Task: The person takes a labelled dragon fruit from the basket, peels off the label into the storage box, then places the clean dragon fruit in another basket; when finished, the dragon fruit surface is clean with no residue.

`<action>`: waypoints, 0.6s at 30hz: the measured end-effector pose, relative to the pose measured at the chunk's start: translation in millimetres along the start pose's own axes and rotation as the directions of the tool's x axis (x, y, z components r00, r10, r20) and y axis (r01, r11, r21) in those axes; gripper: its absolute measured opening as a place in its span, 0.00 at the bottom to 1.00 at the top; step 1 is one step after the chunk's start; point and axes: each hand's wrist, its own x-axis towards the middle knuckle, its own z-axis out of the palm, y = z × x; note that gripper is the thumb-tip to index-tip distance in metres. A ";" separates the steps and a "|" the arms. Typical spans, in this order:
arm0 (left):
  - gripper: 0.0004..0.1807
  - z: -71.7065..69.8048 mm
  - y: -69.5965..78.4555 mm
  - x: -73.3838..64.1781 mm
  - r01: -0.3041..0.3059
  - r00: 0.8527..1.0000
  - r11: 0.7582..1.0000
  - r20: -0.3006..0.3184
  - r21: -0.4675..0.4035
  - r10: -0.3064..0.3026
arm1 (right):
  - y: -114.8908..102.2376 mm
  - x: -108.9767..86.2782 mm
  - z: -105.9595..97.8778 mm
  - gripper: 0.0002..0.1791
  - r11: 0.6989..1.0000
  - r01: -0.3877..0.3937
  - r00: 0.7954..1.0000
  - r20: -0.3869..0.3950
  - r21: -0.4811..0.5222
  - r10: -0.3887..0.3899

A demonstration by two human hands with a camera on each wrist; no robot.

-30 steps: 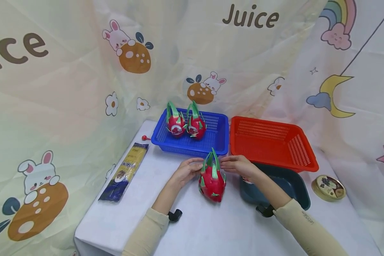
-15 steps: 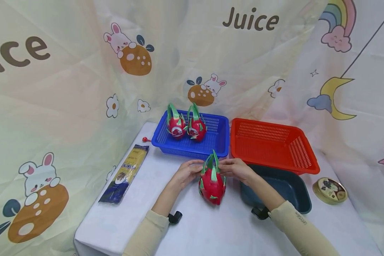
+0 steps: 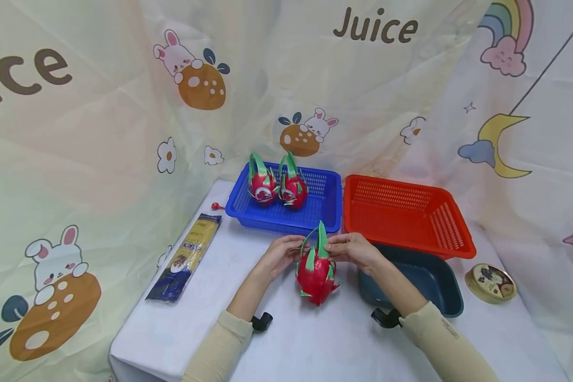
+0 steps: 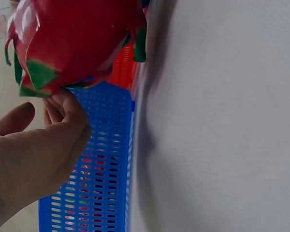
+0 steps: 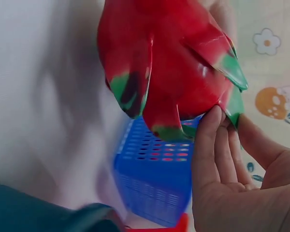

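A glossy red dragon fruit (image 3: pixel 317 278) with long green leaf tips sits on the white table between both hands, its leaves pointing toward the back. At its right, my right hand (image 3: pixel 355 249) pinches a green leaf; the right wrist view shows the thumb and forefinger (image 5: pixel 210 130) meeting at that leaf. My left hand (image 3: pixel 279 257) is at the leaves on the other side. In the left wrist view its fingertips reach behind the fruit (image 4: pixel 82 38), partly hidden by it, while the thumb (image 4: pixel 17 118) stands apart.
Behind the hands, a blue basket (image 3: pixel 322 220) holds two more dragon fruits (image 3: pixel 293 192). A red basket (image 3: pixel 401 212) stands beside it. Under the right forearm is a dark teal pan (image 3: pixel 439 286), with a round tin (image 3: pixel 492 283) farther right. A pasta packet (image 3: pixel 186 257) lies left.
The dragon fruit has turned, so its leaves and scales face differently. My right hand has moved slightly left onto the leaf. The left hand has stayed nearly in place.
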 end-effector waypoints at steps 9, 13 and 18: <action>0.20 8.9 5.1 -1.5 0.029 1.000 0.998 0.005 -0.058 -0.028 | -35.0 -30.8 -21.9 0.19 0.997 0.078 0.996 -0.053 0.014 -0.077; 0.22 18.4 4.9 0.2 0.071 0.997 0.991 0.045 -0.109 -0.066 | -55.1 -38.3 -43.4 0.11 0.992 0.112 0.991 -0.078 0.059 -0.108; 0.26 33.4 2.6 4.1 0.127 0.986 0.973 0.131 -0.194 -0.103 | -84.0 -44.9 -69.5 0.08 0.984 0.132 0.984 -0.134 0.117 -0.116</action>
